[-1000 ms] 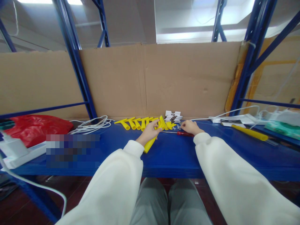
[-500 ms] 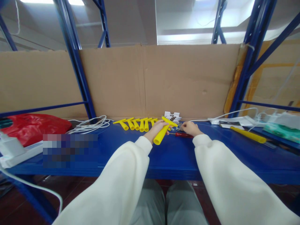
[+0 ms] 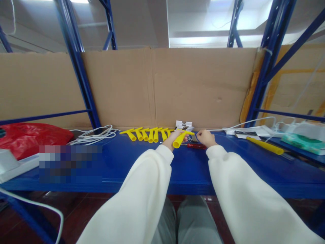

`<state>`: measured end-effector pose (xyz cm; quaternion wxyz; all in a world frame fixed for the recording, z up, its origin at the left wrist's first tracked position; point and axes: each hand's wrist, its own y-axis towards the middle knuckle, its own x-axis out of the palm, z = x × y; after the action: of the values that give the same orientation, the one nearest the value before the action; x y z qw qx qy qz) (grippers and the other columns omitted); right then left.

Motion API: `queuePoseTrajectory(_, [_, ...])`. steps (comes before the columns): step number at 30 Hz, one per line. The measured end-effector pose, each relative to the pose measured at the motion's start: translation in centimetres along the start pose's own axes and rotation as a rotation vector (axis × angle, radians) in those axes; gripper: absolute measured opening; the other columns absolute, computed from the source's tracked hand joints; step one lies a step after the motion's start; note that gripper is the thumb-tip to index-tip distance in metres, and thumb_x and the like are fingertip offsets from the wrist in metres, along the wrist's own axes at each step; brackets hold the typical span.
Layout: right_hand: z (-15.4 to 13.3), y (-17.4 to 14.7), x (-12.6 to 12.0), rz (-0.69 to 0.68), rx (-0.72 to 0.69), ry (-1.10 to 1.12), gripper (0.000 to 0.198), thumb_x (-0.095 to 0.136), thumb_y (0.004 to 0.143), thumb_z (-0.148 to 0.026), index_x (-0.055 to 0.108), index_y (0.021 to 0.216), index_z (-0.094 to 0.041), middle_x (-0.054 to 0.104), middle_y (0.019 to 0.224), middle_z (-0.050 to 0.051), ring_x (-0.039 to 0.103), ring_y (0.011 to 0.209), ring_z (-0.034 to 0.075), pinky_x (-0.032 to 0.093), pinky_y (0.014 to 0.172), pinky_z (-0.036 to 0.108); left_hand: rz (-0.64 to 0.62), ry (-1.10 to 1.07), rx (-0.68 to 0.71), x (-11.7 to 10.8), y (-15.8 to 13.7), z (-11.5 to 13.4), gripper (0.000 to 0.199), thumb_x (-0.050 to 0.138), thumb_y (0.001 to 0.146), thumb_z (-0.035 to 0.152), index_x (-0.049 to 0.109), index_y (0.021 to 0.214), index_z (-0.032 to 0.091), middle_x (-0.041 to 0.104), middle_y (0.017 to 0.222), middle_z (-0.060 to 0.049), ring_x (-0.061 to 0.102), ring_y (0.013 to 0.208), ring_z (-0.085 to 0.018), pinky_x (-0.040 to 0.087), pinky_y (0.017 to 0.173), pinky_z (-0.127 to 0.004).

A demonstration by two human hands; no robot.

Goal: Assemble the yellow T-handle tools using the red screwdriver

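My left hand (image 3: 170, 140) is wrapped round a yellow T-shaped plastic handle (image 3: 179, 140), its hollow round end pointing toward me. To the right of it, my right hand (image 3: 206, 138) is closed, thumb and fingertips together; whatever it may hold is too small to make out. Small metal parts (image 3: 192, 138) lie on the blue shelf between the two hands. Just in front of them is a screwdriver with a red handle (image 3: 196, 146). Several more yellow T-shaped handles (image 3: 151, 136) lie in a row left of my left hand. White notched pieces (image 3: 184, 124) are stacked behind.
A cardboard sheet (image 3: 203, 84) backs the blue shelf (image 3: 142, 162). At left are a red plastic bag (image 3: 35, 137), coiled white cable (image 3: 98, 135) and a power strip (image 3: 20, 169). At right lie a yellow-handled tool (image 3: 265, 145) and a green-and-white packet (image 3: 303, 142). Blue posts (image 3: 265, 64) flank the sides.
My left hand has shifted right and back with the yellow handle, bringing it closer to my right hand. My right hand stays closed in nearly the same place. The view has shifted slightly.
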<state>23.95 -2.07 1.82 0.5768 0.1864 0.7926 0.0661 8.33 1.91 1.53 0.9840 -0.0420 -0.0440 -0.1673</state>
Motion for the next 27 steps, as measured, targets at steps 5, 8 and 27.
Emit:
queuePoseTrajectory(5, [0.0,0.0,0.0,-0.039,-0.004,0.000,0.033,0.047,0.086,-0.020,0.076,0.102,-0.022,0.075,0.106,0.011,0.066,0.108,0.028,0.046,0.090,0.038,0.053,-0.177,-0.046,-1.5,-1.7,1.3,0.029,0.044,0.091,0.013,0.060,0.115,0.013,0.071,0.081,-0.004,0.056,0.051,-0.009,0.052,0.055,-0.021])
queuePoseTrajectory(8, [0.0,0.1,0.2,-0.086,-0.069,0.003,0.032,0.048,0.086,-0.021,0.076,0.102,-0.024,0.075,0.109,0.008,0.064,0.111,0.028,0.045,0.093,0.039,0.081,-0.191,0.006,-2.8,-3.0,2.0,0.025,0.047,0.090,0.014,0.063,0.109,0.011,0.071,0.079,-0.005,0.054,0.048,-0.007,0.050,0.052,-0.018])
queuePoseTrajectory(27, [-1.7,0.9,2.6,-0.158,-0.378,-0.049,0.041,0.035,0.093,-0.021,0.076,0.100,-0.022,0.069,0.124,0.010,0.056,0.121,0.030,0.040,0.098,0.048,0.229,1.820,0.766,-7.2,-7.8,0.1,0.058,0.044,0.091,0.008,0.052,0.141,0.035,0.058,0.137,-0.009,0.062,0.115,-0.023,0.051,0.092,-0.035])
